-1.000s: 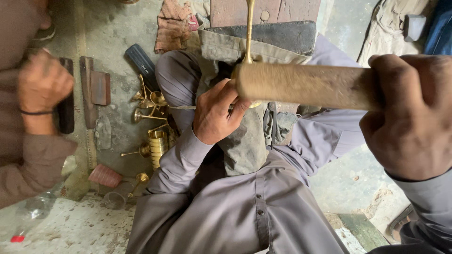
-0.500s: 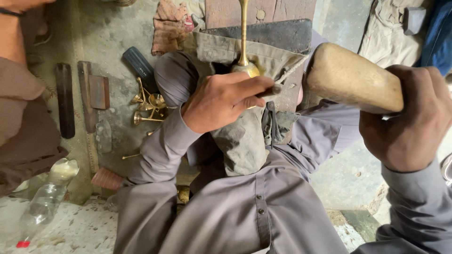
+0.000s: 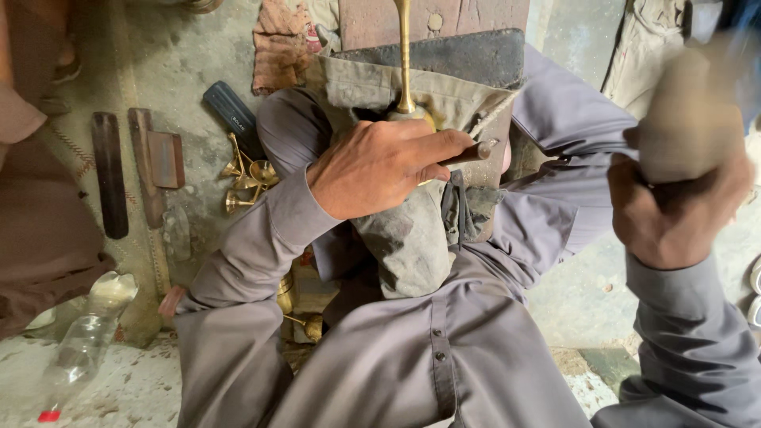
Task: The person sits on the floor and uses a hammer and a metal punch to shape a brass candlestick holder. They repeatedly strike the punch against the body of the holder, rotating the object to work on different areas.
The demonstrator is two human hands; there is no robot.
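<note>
Right hand (image 3: 674, 210), clamped on mallet (image 3: 690, 111), has swung up to right edge, blurred. Left hand (image 3: 380, 166) stays clamped on chisel (image 3: 474, 152) against brass piece (image 3: 405, 55), centre top.

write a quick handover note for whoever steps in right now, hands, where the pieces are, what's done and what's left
Left hand: closed on a thin metal punch-like tool, pressing it against the long-stemmed brass piece that lies on the grey-green cloth over the lap.
Right hand: gripping the pale wooden mallet, raised and blurred, apart from the brass.
Small brass pieces lie on the floor by the left knee, beside a dark blue tool handle; more brass shows under the left arm.
Done: cannot tell from the brass surface, mostly hidden by the hand.
Left: probably further mallet blows on the tool.
</note>
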